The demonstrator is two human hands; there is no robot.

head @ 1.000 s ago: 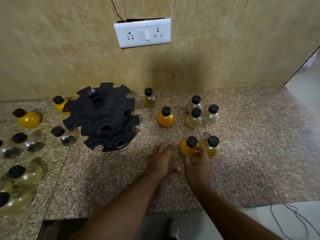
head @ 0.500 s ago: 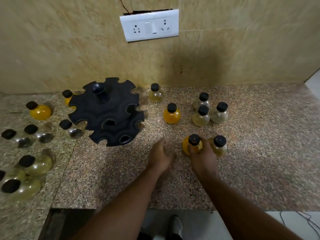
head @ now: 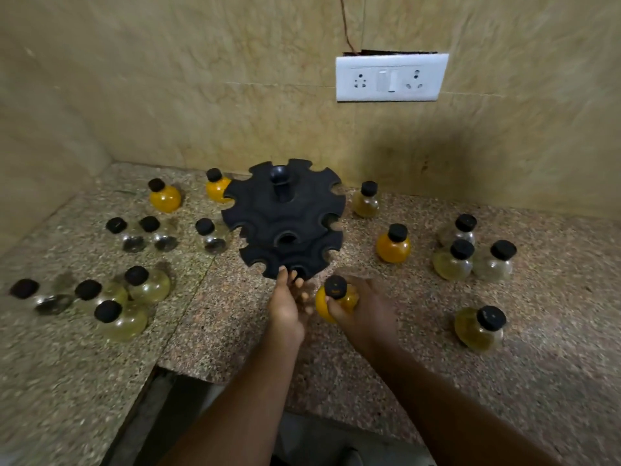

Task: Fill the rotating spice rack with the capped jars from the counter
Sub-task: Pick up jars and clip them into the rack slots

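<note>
The black two-tier spice rack (head: pixel 284 220) stands near the back wall, all its visible slots empty. My right hand (head: pixel 366 311) grips an orange jar with a black cap (head: pixel 331 297), held just in front of the rack's lower tier. My left hand (head: pixel 287 304) is beside it with fingers spread, fingertips touching the rack's front edge. Several capped jars stand loose on the counter (head: pixel 235 324): an orange one (head: pixel 393 245) and pale yellow ones (head: pixel 452 260) to the right, clear, yellow and orange ones to the left.
One yellow jar (head: pixel 480 327) stands alone at the right front. A white socket plate (head: pixel 391 77) hangs on the tiled wall. The counter's front edge steps back at a notch (head: pixel 158 368) by my left forearm.
My right hand has lifted the orange jar off the counter and carried it left toward the rack. My left hand has moved forward to the rack's edge. The camera has swung left.
</note>
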